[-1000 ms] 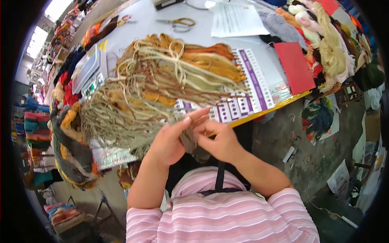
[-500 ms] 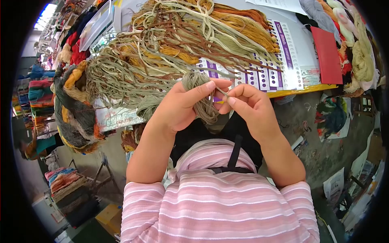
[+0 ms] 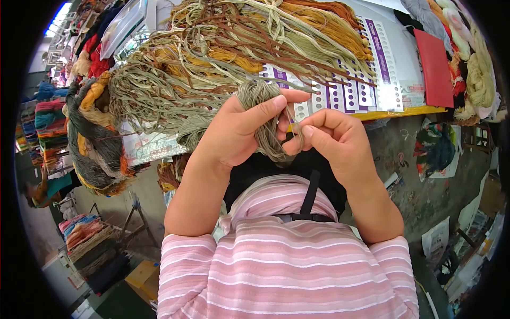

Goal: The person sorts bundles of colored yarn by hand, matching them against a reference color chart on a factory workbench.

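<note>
My left hand (image 3: 239, 125) is wrapped round a grey-green skein of thread (image 3: 258, 95), which hangs in loops below the fingers. Close on its right, my right hand (image 3: 332, 135) pinches a few strands of the same thread between thumb and forefinger. Those strands run from the skein to the pinch. Beyond both hands, long bundles of thread (image 3: 212, 58) in green, brown, cream and gold cover much of the table. White and purple punched thread cards (image 3: 374, 64) carry the ends of several bundles.
A red folder (image 3: 433, 69) lies at the table's right, beside piled skeins (image 3: 479, 80). Dark grey and orange skeins (image 3: 93, 138) hang over the left edge. A clear plastic case (image 3: 122, 29) stands at back left. Another person (image 3: 50, 189) is partly visible far left.
My right hand has shifted slightly right and down, and the pinched strands now bend in a small loop. The left hand still grips the skein. The view has moved slightly.
</note>
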Demonstrator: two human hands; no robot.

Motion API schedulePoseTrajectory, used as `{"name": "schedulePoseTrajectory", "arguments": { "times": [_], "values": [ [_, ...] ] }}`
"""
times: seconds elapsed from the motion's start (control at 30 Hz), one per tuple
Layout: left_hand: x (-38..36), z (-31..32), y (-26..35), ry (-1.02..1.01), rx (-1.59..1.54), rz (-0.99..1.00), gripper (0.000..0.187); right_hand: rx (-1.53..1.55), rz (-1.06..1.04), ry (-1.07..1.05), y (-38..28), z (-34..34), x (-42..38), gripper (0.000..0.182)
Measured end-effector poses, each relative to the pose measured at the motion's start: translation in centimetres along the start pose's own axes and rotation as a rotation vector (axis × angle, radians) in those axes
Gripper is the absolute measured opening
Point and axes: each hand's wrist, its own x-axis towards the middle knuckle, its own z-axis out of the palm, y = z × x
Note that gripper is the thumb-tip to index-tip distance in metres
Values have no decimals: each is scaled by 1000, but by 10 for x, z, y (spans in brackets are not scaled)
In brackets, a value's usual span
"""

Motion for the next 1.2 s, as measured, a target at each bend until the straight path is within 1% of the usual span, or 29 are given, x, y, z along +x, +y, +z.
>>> {"name": "schedulePoseTrajectory", "arguments": {
  "times": [0.07, 0.17, 0.27, 0.37, 0.47, 0.5, 0.6, 0.67, 0.73, 0.8, 0.83, 0.87, 0.9, 0.93, 0.97, 1.0, 1.03, 1.07, 1.1, 1.13, 1.2],
  "values": [
    [0, -3, -3, -33, 3, 26, 32, -9, -11, -4, 0, 1, 0, 13],
    [-1, -5, -2, -32, -14, 13, 31, -18, -12, 20, 1, 2, 0, 12],
    [-2, 1, -3, 33, -40, 26, 31, 18, -97, 88, 8, 8, 6, 15],
    [-2, 0, -2, 39, 22, 25, 31, -394, -173, 35, 12, 8, 6, 19],
    [-1, 0, -3, 18, 32, 49, 31, -759, -63, 58, 3, 13, 5, 18],
    [-1, 0, -3, 18, 22, 36, 32, -777, -141, 106, 9, 13, 6, 13],
    [0, -1, -3, 24, 11, 7, 32, -764, -116, 124, 10, 13, 7, 11],
    [1, -3, -3, 31, 30, 0, 33, -692, -354, 68, 23, 3, 13, 11],
    [2, -6, 1, -23, 22, -54, 34, -415, -285, 8, 21, -4, 12, 11],
    [3, -16, 5, -164, 165, -50, 33, 58, 81, -54, 6, -10, 6, 12],
    [3, -27, 3, -276, 309, -23, 31, 135, 146, -236, 3, -27, 4, 14],
    [3, -38, 2, -389, 451, 6, 29, 237, 90, -384, -3, -39, -4, 13],
    [-1, -50, 4, -558, 409, 145, 27, 337, 32, -531, -10, -53, -12, 13],
    [-12, -67, 9, -462, 381, 198, 26, 122, -153, -452, -23, -74, -20, 15],
    [-27, -99, 13, -451, 72, 185, 27, 205, -304, -231, -23, -102, -36, 20],
    [-42, -131, 17, -451, -236, 180, 29, 608, -239, 100, -26, -145, -59, 25],
    [-52, -149, 33, -382, -426, 297, 32, 726, -333, -17, -46, -179, -72, 27],
    [-65, -165, 52, -259, -448, 354, 32, 694, -402, 115, -57, -219, -96, 28],
    [-80, -191, 63, -166, -492, 384, 33, 688, -437, 264, -63, -273, -130, 29],
    [-93, -215, 73, -72, -537, 412, 35, 681, -471, 415, -64, -334, -171, 33],
    [-110, -239, 89, 71, -624, 472, 39, 557, -563, 752, -68, -451, -262, 37]
  ]
}}
